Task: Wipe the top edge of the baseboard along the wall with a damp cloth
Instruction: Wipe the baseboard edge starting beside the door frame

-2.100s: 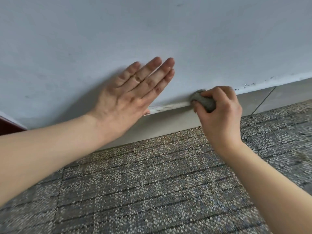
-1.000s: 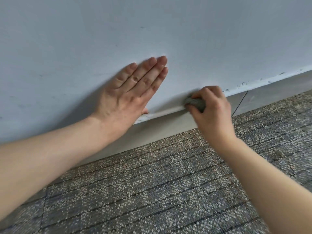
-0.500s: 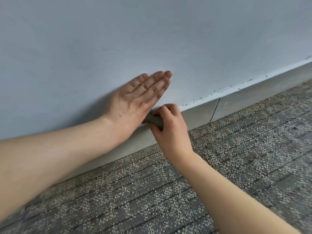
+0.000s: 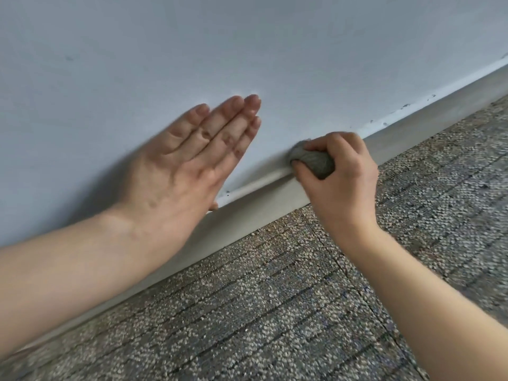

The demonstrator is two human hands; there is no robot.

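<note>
Grey cloth (image 4: 313, 160) balled in the right hand (image 4: 338, 180), pressed on the top edge of the baseboard (image 4: 264, 198).

The baseboard runs up to the right along the wall (image 4: 247, 45); its specked, unwiped stretch lies right of the cloth, so the right hand is better placed. Left of the cloth, the left hand (image 4: 176, 171) lies flat and empty on the wall.

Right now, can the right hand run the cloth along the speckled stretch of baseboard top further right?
Probably yes. The right hand already presses the cloth on the baseboard top edge, and nothing sits along the edge toward the specks. The left hand is flat on the wall, behind the stroke.
</note>
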